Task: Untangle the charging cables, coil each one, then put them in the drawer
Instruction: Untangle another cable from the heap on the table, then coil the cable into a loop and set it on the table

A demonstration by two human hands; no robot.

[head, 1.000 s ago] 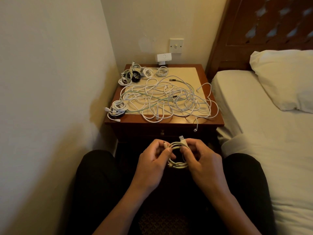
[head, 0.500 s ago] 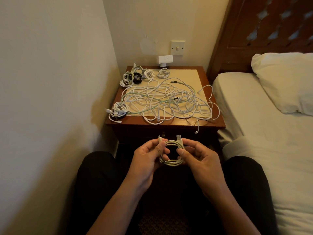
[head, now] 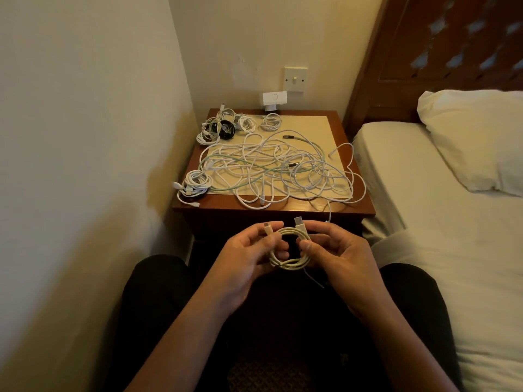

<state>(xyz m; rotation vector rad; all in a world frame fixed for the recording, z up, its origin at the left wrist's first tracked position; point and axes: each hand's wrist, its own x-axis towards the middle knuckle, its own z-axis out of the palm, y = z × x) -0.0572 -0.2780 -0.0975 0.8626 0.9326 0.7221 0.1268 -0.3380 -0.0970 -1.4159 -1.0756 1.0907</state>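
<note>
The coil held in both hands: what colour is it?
The coil is off-white; the head view shows it.

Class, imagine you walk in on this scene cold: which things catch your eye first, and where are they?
First, the sprawling tangle of white and pale green charging cables covering the brown wooden bedside table. Next, the coiled white cable held in front of the table, gripped by the left hand and the right hand. Several wound coils sit at the table's far left corner.
</note>
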